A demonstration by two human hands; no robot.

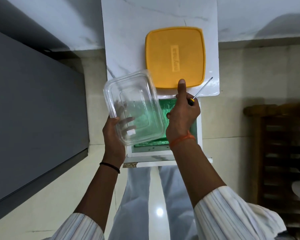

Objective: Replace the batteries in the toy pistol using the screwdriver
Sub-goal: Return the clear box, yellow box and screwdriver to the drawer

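Note:
My right hand (182, 111) grips a screwdriver (202, 88) by its black and yellow handle, the thin metal shaft pointing up and right over the white marble top (128, 32). The thumb of that hand reaches the near edge of a yellow square lid (175, 56). My left hand (113, 134) holds a clear plastic container (133, 108) by its near left corner, tilted above the table's edge. A small white piece shows through its wall near my fingers. No toy pistol or batteries are visible.
A green glass panel (166, 104) in a white frame sits below the marble top, partly behind the clear container. A dark grey surface (33, 110) fills the left. Wooden furniture (280, 144) stands at the right. The floor is pale tile.

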